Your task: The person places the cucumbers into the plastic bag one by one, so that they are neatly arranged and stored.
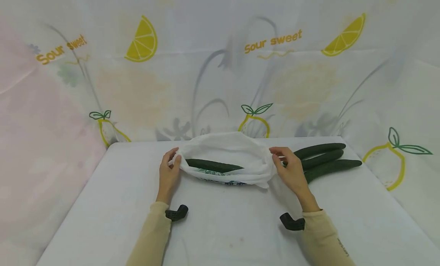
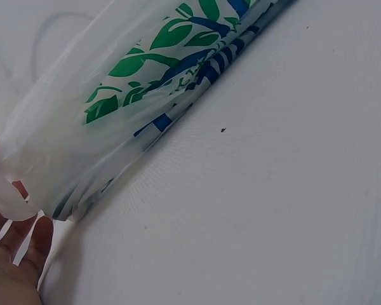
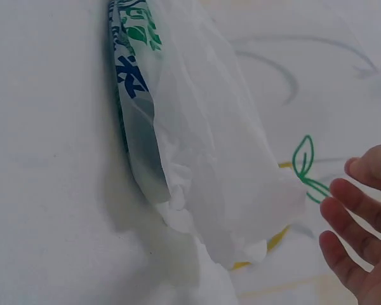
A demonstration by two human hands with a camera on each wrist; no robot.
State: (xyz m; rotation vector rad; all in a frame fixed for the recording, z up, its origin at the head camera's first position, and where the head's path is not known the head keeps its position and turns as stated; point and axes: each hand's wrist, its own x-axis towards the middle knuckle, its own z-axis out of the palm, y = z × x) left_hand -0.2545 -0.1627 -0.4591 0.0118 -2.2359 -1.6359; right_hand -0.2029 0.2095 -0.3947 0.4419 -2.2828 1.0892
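A white plastic bag with green leaf and blue print lies on the table, its mouth spread. One dark green cucumber shows inside it. My left hand holds the bag's left end, the thin plastic passing between thumb and fingers. My right hand is by the bag's right end, its fingers loosely bent and apart from the plastic in the right wrist view. Three more cucumbers lie beyond that hand, their near ends partly hidden behind it.
The table has a white cover, and its back edge meets a printed curtain with lemon drawings. Each wrist carries a black camera mount, the left mount and the right mount.
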